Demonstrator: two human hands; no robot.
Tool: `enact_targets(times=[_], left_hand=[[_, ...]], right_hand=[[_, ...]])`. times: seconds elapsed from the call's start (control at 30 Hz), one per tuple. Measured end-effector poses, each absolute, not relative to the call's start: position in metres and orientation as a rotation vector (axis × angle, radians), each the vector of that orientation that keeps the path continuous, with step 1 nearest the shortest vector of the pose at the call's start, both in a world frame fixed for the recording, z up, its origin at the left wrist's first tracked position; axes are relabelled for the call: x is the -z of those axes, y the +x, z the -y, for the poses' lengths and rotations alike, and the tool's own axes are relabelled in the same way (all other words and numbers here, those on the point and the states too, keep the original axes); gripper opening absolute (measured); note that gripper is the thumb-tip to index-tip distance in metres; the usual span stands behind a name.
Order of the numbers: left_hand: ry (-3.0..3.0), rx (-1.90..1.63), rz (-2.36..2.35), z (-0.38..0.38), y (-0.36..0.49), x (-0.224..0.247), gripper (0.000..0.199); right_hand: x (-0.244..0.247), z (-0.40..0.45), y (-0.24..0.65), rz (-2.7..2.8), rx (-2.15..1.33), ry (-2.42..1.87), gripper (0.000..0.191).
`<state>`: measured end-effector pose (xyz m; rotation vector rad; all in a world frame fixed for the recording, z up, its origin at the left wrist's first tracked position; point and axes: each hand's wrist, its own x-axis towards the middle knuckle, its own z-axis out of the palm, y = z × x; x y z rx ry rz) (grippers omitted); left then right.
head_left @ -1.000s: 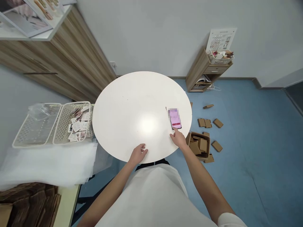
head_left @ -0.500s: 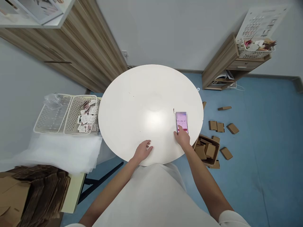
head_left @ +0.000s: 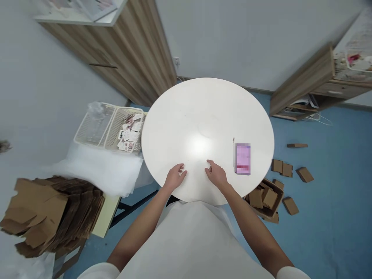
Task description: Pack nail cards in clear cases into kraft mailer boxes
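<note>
Both hands are over the near part of a round white table [head_left: 180, 112]. My left hand [head_left: 175, 177] is left of the middle, its fingers loosely curved and apart, with nothing in it. Across a short gap, my right hand [head_left: 216, 173] has its index finger stretched out and its thumb apart; it holds nothing either. A phone [head_left: 243, 159] lies flat on the table to the right of my right hand, apart from it. Its pinkish screen is pixelated.
Left of the table, a white basket [head_left: 115, 123] holds printed cards beside a second basket [head_left: 83, 136] with clear plastic. Flattened cardboard [head_left: 58, 213] is stacked at lower left. A carton [head_left: 279, 190] of small brown boxes stands on the floor at right, more boxes [head_left: 305, 174] scattered nearby.
My right hand has left the phone and moved left, towards my left hand. The phone stays on the table. The view has turned left, so the surroundings appear further right.
</note>
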<state>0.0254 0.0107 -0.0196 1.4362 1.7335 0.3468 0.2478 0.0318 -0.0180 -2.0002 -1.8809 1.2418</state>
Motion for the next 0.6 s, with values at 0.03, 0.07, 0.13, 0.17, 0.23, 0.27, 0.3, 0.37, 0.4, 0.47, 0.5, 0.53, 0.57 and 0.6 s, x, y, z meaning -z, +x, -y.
enact_targets(times=[0.03, 0.07, 0.13, 0.17, 0.23, 0.27, 0.3, 0.37, 0.4, 0.47, 0.5, 0.53, 0.57, 0.6], left_hand=[[1.440, -0.368, -1.751, -0.013, 0.016, 0.018, 0.041], [1.443, -0.394, -1.775, -0.015, 0.005, 0.016, 0.042], [1.437, -0.451, -1.832, -0.020, -0.022, 0.013, 0.045], [1.426, -0.481, -1.865, -0.022, -0.038, 0.011, 0.046], [1.389, -0.537, -1.930, -0.025, -0.072, 0.009, 0.048], [1.366, -0.563, -1.958, -0.026, -0.089, 0.008, 0.049], [1.343, -0.587, -1.978, -0.027, -0.107, 0.007, 0.049], [1.303, -0.631, -2.002, -0.031, -0.143, 0.006, 0.050], [1.288, -0.650, -2.011, -0.033, -0.160, 0.006, 0.050], [1.265, -0.673, -2.028, -0.039, -0.191, 0.007, 0.049], [1.254, -0.675, -2.034, -0.042, -0.206, 0.008, 0.049], [1.242, -0.674, -2.036, -0.046, -0.219, 0.009, 0.049], [1.232, -0.670, -2.033, -0.050, -0.230, 0.011, 0.048], [1.223, -0.669, -2.028, -0.054, -0.241, 0.012, 0.048]], right_hand=[[0.017, -0.035, 0.237, 1.935, -1.236, -1.957, 0.042], [0.015, -0.039, 0.225, 1.984, -1.230, -1.907, 0.043], [0.013, -0.048, 0.200, 2.064, -1.221, -1.798, 0.043], [0.012, -0.052, 0.186, 2.099, -1.218, -1.749, 0.043], [0.010, -0.062, 0.156, 2.163, -1.215, -1.671, 0.044], [0.009, -0.066, 0.141, 2.191, -1.215, -1.641, 0.044], [0.008, -0.071, 0.125, 2.213, -1.212, -1.618, 0.044], [0.005, -0.080, 0.094, 2.242, -1.198, -1.579, 0.044], [0.004, -0.085, 0.078, 2.253, -1.185, -1.563, 0.044], [0.002, -0.097, 0.047, 2.279, -1.152, -1.538, 0.044], [0.001, -0.102, 0.032, 2.300, -1.134, -1.523, 0.043], [0.001, -0.108, 0.017, 2.326, -1.111, -1.506, 0.042], [0.001, -0.114, 0.003, 2.355, -1.083, -1.487, 0.041], [0.001, -0.120, -0.011, 2.388, -1.052, -1.468, 0.040]])
